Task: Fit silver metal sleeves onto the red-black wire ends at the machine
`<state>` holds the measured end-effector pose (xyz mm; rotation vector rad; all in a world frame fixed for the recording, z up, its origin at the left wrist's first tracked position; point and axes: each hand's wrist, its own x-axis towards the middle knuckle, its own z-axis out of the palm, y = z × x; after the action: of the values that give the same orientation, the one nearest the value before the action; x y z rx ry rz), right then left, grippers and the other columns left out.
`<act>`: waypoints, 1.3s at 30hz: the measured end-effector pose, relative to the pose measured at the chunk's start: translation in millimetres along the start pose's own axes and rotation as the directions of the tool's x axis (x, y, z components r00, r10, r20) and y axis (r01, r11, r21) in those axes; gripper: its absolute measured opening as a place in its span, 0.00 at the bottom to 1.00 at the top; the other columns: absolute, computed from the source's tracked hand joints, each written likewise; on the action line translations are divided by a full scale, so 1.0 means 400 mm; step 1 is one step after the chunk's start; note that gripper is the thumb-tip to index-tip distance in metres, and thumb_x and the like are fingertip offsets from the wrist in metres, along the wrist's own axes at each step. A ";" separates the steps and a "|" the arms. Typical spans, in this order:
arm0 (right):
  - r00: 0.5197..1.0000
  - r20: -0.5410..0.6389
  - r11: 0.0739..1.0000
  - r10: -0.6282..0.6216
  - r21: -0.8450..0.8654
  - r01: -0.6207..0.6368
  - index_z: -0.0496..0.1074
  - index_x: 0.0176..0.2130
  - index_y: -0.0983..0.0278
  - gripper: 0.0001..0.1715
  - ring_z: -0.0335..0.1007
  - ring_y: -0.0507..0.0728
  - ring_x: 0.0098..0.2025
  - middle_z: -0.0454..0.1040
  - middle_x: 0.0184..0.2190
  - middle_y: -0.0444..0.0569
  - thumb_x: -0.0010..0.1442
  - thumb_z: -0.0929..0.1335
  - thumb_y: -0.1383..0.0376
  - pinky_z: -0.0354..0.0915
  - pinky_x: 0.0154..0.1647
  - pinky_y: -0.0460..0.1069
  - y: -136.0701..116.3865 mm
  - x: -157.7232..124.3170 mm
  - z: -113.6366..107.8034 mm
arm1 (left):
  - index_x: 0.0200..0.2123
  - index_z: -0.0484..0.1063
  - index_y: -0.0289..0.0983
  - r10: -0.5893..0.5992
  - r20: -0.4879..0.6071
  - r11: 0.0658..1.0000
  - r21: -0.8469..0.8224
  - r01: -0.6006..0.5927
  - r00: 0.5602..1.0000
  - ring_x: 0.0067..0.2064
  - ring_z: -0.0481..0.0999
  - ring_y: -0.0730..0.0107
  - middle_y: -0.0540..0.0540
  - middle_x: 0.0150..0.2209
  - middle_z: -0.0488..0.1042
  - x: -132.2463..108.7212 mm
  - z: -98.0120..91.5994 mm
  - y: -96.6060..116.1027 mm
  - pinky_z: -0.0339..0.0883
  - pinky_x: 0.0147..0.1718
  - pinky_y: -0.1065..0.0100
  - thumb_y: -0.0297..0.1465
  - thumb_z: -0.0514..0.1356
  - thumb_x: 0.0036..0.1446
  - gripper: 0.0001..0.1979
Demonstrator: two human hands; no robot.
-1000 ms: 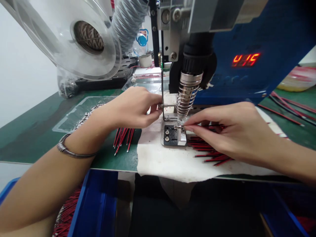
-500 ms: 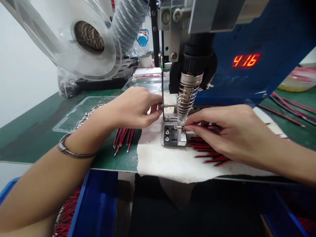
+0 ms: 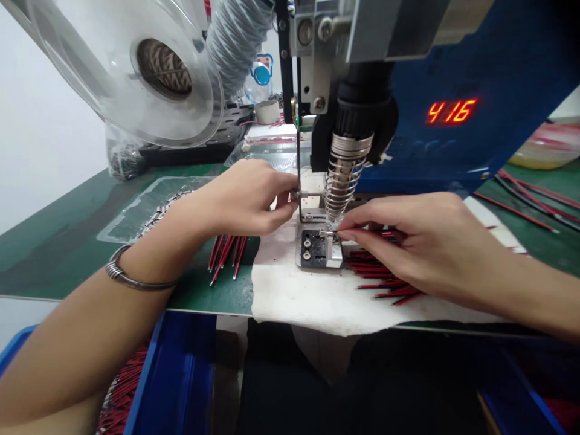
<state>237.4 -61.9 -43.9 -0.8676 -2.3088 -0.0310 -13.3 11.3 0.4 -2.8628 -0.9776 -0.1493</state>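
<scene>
Head view: black block (image 3: 317, 257) is the landmark. Small metal piece (image 3: 326, 233) sits across its top, right under the spring-wrapped tool (image 3: 343, 181). Right hand (image 3: 403, 235) has thumb and forefinger pinched together on the piece's right end, probably to steady it and keep fingers off the tip. Any wire inside that pinch is hidden. Left hand (image 3: 249, 196) is behind-left of the block, fingers curled against a small knob (image 3: 294, 195); can't tell if it's actually gripping.

Pose: right wrist low, forearm in from the right; left forearm slants up from lower left, knuckles up.

Red-black wires (image 3: 385, 278) lie right of the block, partly under the right palm, likely for short reach. White cloth (image 3: 294, 296) under the block, probably shielding the bench (image 3: 67, 196).
</scene>
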 end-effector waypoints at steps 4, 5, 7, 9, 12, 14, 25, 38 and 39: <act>1.000 0.009 1.000 0.004 0.008 -0.004 0.82 0.41 0.61 0.12 0.82 0.58 0.32 0.85 0.34 0.46 0.71 0.67 0.67 0.73 0.36 0.51 0.001 0.001 -0.001 | 0.27 0.61 0.41 0.005 0.002 1.000 -0.002 -0.005 1.000 0.23 0.63 0.68 0.46 0.21 0.69 0.002 0.001 0.001 0.53 0.27 0.62 0.32 0.53 0.60 0.09; 1.000 0.011 1.000 0.003 0.007 -0.003 0.82 0.41 0.60 0.13 0.82 0.58 0.32 0.85 0.34 0.46 0.71 0.66 0.68 0.74 0.36 0.51 0.002 0.002 -0.001 | 0.26 0.60 0.41 0.006 0.000 1.000 -0.004 -0.006 1.000 0.23 0.63 0.68 0.46 0.21 0.69 0.002 0.001 0.001 0.53 0.27 0.62 0.32 0.54 0.60 0.09; 1.000 0.008 1.000 -0.004 0.000 0.004 0.82 0.41 0.60 0.13 0.82 0.59 0.32 0.86 0.35 0.46 0.71 0.66 0.68 0.74 0.36 0.52 0.003 0.002 -0.002 | 0.26 0.60 0.41 0.009 -0.006 1.000 -0.007 -0.009 1.000 0.23 0.62 0.68 0.46 0.21 0.69 0.003 0.002 0.002 0.52 0.27 0.62 0.32 0.54 0.59 0.09; 1.000 0.005 1.000 -0.012 -0.003 0.012 0.81 0.41 0.60 0.12 0.82 0.59 0.32 0.86 0.35 0.46 0.72 0.66 0.68 0.73 0.36 0.52 0.005 0.002 -0.002 | 0.26 0.60 0.41 0.010 -0.009 1.000 -0.012 -0.010 1.000 0.23 0.62 0.68 0.47 0.21 0.68 0.003 0.002 0.002 0.52 0.27 0.62 0.31 0.55 0.59 0.09; 1.000 0.001 1.000 -0.022 0.000 0.022 0.81 0.41 0.61 0.11 0.83 0.58 0.33 0.86 0.35 0.46 0.71 0.67 0.68 0.73 0.36 0.51 0.007 0.000 0.000 | 0.26 0.60 0.41 0.011 -0.008 1.000 -0.015 -0.011 1.000 0.23 0.62 0.68 0.47 0.21 0.68 0.003 0.002 0.001 0.52 0.27 0.62 0.31 0.54 0.59 0.09; 1.000 0.001 1.000 -0.026 0.002 0.026 0.81 0.41 0.62 0.11 0.83 0.58 0.33 0.86 0.36 0.47 0.71 0.67 0.69 0.72 0.35 0.51 0.007 -0.002 0.001 | 0.26 0.61 0.41 0.011 -0.011 1.000 -0.016 -0.011 1.000 0.23 0.61 0.68 0.47 0.21 0.68 0.002 0.001 0.000 0.52 0.27 0.62 0.31 0.54 0.59 0.09; 0.999 -0.012 1.000 -0.031 0.004 0.031 0.81 0.42 0.62 0.10 0.82 0.58 0.33 0.85 0.35 0.46 0.71 0.68 0.69 0.71 0.33 0.51 0.005 -0.003 0.003 | 0.25 0.59 0.42 0.032 -0.026 0.999 -0.018 -0.032 0.999 0.22 0.58 0.69 0.49 0.19 0.64 0.005 0.002 0.001 0.51 0.26 0.61 0.31 0.55 0.59 0.10; 1.000 -0.013 1.000 -0.021 0.007 0.022 0.82 0.42 0.62 0.10 0.83 0.58 0.33 0.86 0.36 0.47 0.71 0.68 0.69 0.72 0.34 0.51 0.000 -0.001 -0.001 | 0.26 0.61 0.41 0.024 -0.019 1.000 -0.004 -0.024 1.000 0.22 0.62 0.69 0.47 0.20 0.68 0.002 0.004 -0.003 0.53 0.26 0.62 0.31 0.54 0.60 0.09; 1.000 -0.007 1.000 -0.019 0.010 0.019 0.82 0.41 0.62 0.11 0.83 0.58 0.34 0.86 0.36 0.46 0.71 0.68 0.69 0.72 0.35 0.51 0.000 -0.001 -0.001 | 0.26 0.61 0.41 0.019 -0.015 1.000 -0.003 -0.019 1.000 0.22 0.62 0.69 0.47 0.20 0.68 0.002 0.003 -0.002 0.54 0.26 0.62 0.31 0.54 0.60 0.09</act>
<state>237.9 -62.4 -43.7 -0.8395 -2.3086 -0.0303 -13.3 12.6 -0.8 -2.8689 -0.9481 -0.1708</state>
